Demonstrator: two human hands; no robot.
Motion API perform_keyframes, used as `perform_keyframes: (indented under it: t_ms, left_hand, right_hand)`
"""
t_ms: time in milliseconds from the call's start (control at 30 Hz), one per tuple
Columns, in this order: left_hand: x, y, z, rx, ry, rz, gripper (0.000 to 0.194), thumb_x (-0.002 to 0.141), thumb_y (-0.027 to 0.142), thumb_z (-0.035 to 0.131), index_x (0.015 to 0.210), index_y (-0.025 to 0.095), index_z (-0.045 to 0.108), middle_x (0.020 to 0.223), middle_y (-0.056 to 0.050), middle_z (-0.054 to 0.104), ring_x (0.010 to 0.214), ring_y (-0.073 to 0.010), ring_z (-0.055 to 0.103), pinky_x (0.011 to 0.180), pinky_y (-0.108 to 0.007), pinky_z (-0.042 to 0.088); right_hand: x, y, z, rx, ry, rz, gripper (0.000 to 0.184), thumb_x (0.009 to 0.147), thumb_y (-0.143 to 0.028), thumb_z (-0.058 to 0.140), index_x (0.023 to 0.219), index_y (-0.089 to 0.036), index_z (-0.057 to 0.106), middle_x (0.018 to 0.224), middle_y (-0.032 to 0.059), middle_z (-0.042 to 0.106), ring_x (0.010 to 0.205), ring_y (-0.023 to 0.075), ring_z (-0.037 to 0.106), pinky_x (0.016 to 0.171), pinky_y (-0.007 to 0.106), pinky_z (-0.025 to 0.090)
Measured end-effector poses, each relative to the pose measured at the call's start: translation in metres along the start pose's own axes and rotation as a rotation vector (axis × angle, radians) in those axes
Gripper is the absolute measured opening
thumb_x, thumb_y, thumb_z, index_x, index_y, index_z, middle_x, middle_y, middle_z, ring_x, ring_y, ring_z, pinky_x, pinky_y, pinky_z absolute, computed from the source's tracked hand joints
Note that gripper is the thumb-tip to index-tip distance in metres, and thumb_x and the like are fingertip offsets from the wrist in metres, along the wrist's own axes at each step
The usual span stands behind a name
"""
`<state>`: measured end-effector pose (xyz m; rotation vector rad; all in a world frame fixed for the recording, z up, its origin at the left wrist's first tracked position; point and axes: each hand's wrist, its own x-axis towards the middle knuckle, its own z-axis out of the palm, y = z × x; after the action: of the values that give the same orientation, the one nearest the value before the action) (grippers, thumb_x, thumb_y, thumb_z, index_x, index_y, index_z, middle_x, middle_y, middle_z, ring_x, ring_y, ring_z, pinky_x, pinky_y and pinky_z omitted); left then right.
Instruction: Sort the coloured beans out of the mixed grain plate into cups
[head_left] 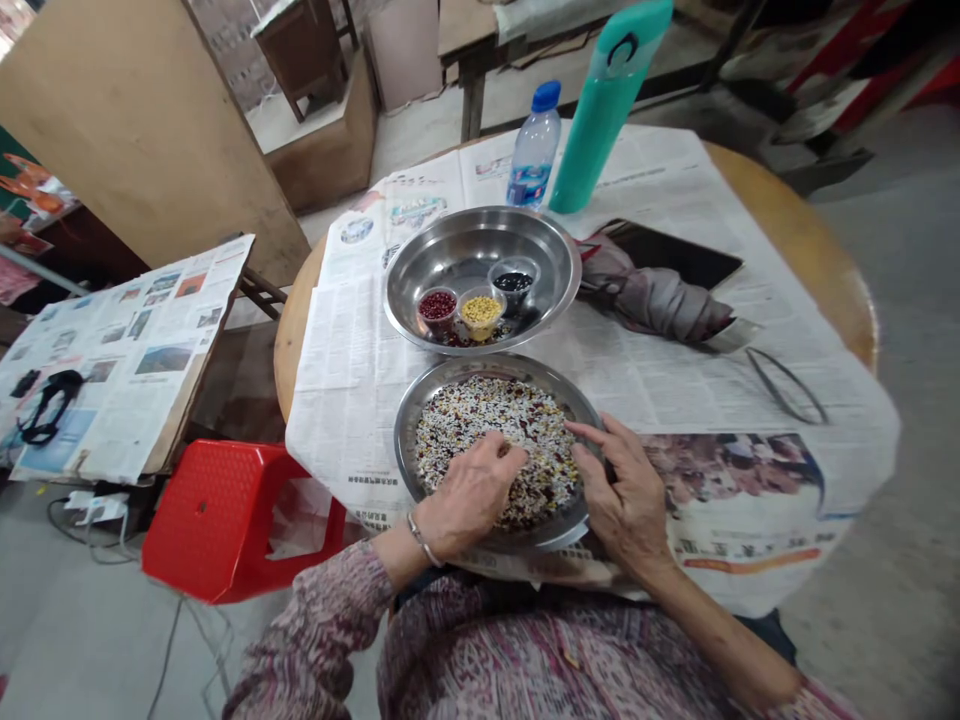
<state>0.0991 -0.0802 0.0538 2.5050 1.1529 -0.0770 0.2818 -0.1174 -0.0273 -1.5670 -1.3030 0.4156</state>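
A shallow steel dish [403, 430] in front of me holds a spread layer of mixed grains and beans [480, 410], white, yellow and dark red. My left hand [472, 495] rests over the mix, fingers curled and pressed together; whatever is between the fingertips is hidden. At the dish's right rim is my right hand [628, 490], its thumb and index finger apart and reaching over the grains. Just beyond stands a wider steel basin [420, 262] with three small clear cups: red beans [437, 303], yellow kernels [481, 310] and black beans [514, 282].
Newspaper [337, 370] covers the round table. Behind the basin stand a water bottle [534, 150] and a tall green bottle [607, 120]. A folded grey umbrella [652, 295] and a dark flat case [675, 250] lie right. A red stool [217, 520] is at left.
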Motion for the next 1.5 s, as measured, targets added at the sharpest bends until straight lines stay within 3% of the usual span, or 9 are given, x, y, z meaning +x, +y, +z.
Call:
perform_keyframes:
  t_ms: [167, 267, 367, 533, 867, 1067, 1233, 1400, 1500]
  left_hand:
    - [0.026, -0.014, -0.015, 0.118, 0.192, -0.072, 0.028, 0.103, 0.03, 0.054, 0.13, 0.023, 0.056, 0.138, -0.009, 0.053, 0.124, -0.026, 0.053, 0.098, -0.04, 0.056]
    - [0.023, -0.025, -0.023, 0.147, 0.248, -0.259, 0.065, 0.088, 0.056, 0.072, 0.139, 0.022, 0.051, 0.149, -0.015, 0.044, 0.134, -0.0365, 0.045, 0.107, -0.053, 0.05]
    - [0.011, -0.032, -0.024, 0.088, 0.2, -0.353, 0.058, 0.086, 0.048, 0.078, 0.133, 0.023, 0.055, 0.138, -0.014, 0.05, 0.127, -0.0337, 0.052, 0.103, -0.05, 0.052]
    - [-0.008, -0.024, -0.011, -0.13, 0.108, -0.222, 0.02, 0.097, 0.009, 0.055, 0.112, 0.021, 0.062, 0.11, -0.004, 0.059, 0.102, -0.0177, 0.061, 0.098, -0.033, 0.055]
    - [0.02, 0.004, 0.002, 0.177, 0.111, 0.361, 0.031, 0.105, 0.028, 0.048, 0.133, 0.022, 0.059, 0.147, -0.009, 0.053, 0.137, -0.0272, 0.047, 0.111, -0.046, 0.047]
    - [0.045, -0.027, -0.013, 0.279, 0.226, 0.079, 0.03, 0.104, 0.025, 0.049, 0.131, 0.022, 0.06, 0.149, -0.011, 0.053, 0.139, -0.028, 0.046, 0.115, -0.051, 0.042]
    - [0.004, -0.036, -0.024, 0.203, 0.197, -0.147, 0.022, 0.104, 0.031, 0.051, 0.119, 0.02, 0.063, 0.127, -0.01, 0.062, 0.115, -0.0244, 0.058, 0.097, -0.041, 0.055]
    - [-0.033, -0.02, -0.011, 0.087, 0.109, 0.047, 0.065, 0.086, 0.059, 0.073, 0.139, 0.027, 0.052, 0.141, -0.011, 0.052, 0.121, -0.0279, 0.055, 0.098, -0.043, 0.057]
    - [-0.026, -0.01, -0.006, 0.167, 0.038, 0.246, 0.035, 0.099, 0.04, 0.062, 0.132, 0.029, 0.057, 0.146, -0.008, 0.05, 0.122, -0.0263, 0.055, 0.097, -0.04, 0.056]
  right_hand:
    - [0.001, -0.003, 0.0, -0.002, 0.009, 0.003, 0.032, 0.098, -0.041, 0.051, 0.112, -0.023, 0.072, 0.124, 0.0124, 0.071, 0.13, 0.0296, 0.06, 0.108, 0.05, 0.047]
    - [0.001, -0.003, 0.001, 0.004, 0.009, -0.005, 0.032, 0.098, -0.041, 0.051, 0.112, -0.022, 0.073, 0.125, 0.0129, 0.07, 0.129, 0.0293, 0.06, 0.108, 0.05, 0.047]
    - [0.001, -0.003, 0.001, 0.007, 0.005, -0.003, 0.033, 0.098, -0.04, 0.051, 0.113, -0.021, 0.073, 0.127, 0.0144, 0.069, 0.13, 0.0292, 0.06, 0.108, 0.05, 0.047]
    - [0.001, -0.002, 0.001, 0.008, 0.005, 0.015, 0.035, 0.099, -0.042, 0.049, 0.113, -0.02, 0.073, 0.127, 0.0153, 0.07, 0.13, 0.0299, 0.059, 0.109, 0.051, 0.046]
    - [0.002, -0.001, 0.002, 0.033, 0.019, 0.04, 0.04, 0.101, -0.045, 0.043, 0.112, -0.022, 0.073, 0.124, 0.0122, 0.071, 0.13, 0.0293, 0.059, 0.112, 0.052, 0.043]
    - [0.003, -0.006, 0.002, 0.037, 0.02, 0.048, 0.037, 0.1, -0.045, 0.044, 0.111, -0.024, 0.073, 0.121, 0.011, 0.072, 0.129, 0.0293, 0.059, 0.112, 0.052, 0.044]
    - [0.002, -0.005, 0.001, 0.036, 0.006, 0.054, 0.037, 0.1, -0.045, 0.044, 0.112, -0.023, 0.072, 0.123, 0.0112, 0.071, 0.131, 0.0291, 0.058, 0.112, 0.053, 0.043]
    - [0.001, -0.002, 0.002, 0.028, -0.013, 0.048, 0.039, 0.101, -0.045, 0.043, 0.113, -0.022, 0.073, 0.126, 0.013, 0.07, 0.132, 0.0301, 0.057, 0.113, 0.054, 0.042]
    - [0.001, -0.001, 0.002, 0.033, -0.002, 0.044, 0.038, 0.1, -0.045, 0.045, 0.112, -0.023, 0.073, 0.124, 0.0115, 0.071, 0.132, 0.0303, 0.057, 0.112, 0.053, 0.042]
